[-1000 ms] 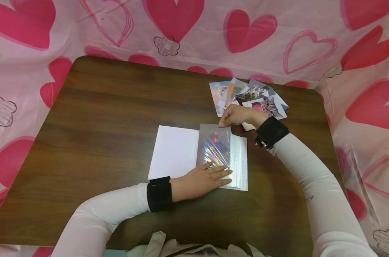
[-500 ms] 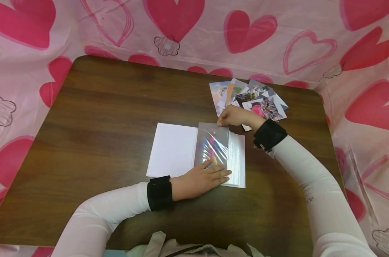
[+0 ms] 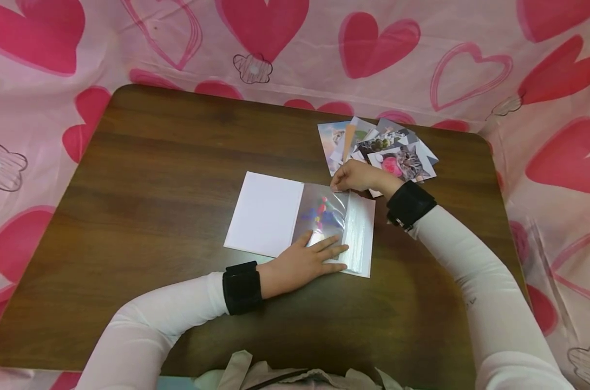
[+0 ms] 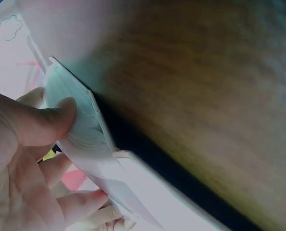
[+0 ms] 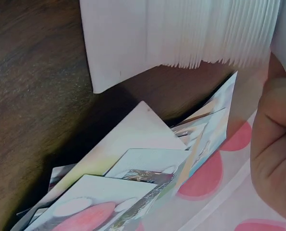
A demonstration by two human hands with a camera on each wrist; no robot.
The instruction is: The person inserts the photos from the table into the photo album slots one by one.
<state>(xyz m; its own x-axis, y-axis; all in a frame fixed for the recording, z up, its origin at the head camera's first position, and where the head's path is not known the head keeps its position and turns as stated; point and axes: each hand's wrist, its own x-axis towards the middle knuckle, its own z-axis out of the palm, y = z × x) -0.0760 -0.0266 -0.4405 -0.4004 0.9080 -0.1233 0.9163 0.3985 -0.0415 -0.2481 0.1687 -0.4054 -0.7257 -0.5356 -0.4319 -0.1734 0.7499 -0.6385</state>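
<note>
A small white photo album [image 3: 263, 214] lies open, its blank inside cover on the left and a stack of clear sleeves [image 3: 357, 233] on the right. A picture with a colourful figure [image 3: 322, 208] shows under the shiny top sleeve. My left hand [image 3: 302, 265] rests on the lower part of that page, fingers spread and straight. In the left wrist view, its thumb [image 4: 61, 120] lies against the album's pages. At the picture's top right corner my right hand [image 3: 355, 176] pinches the edge between thumb and finger. The right wrist view shows this hand [image 5: 275, 149] only partly, with the pinch hidden.
Beyond the album, partly behind my right hand, lies a fanned pile of loose photos [image 3: 397, 138], some showing cats. The brown wooden table [image 3: 178, 151] extends to the left. A pink heart-patterned cloth [image 3: 295, 70] hangs along its back and sides.
The album has shifted away from me and turned slightly, its left cover now further up. My left hand has moved up with it. My right hand keeps its pinch at nearly the same place.
</note>
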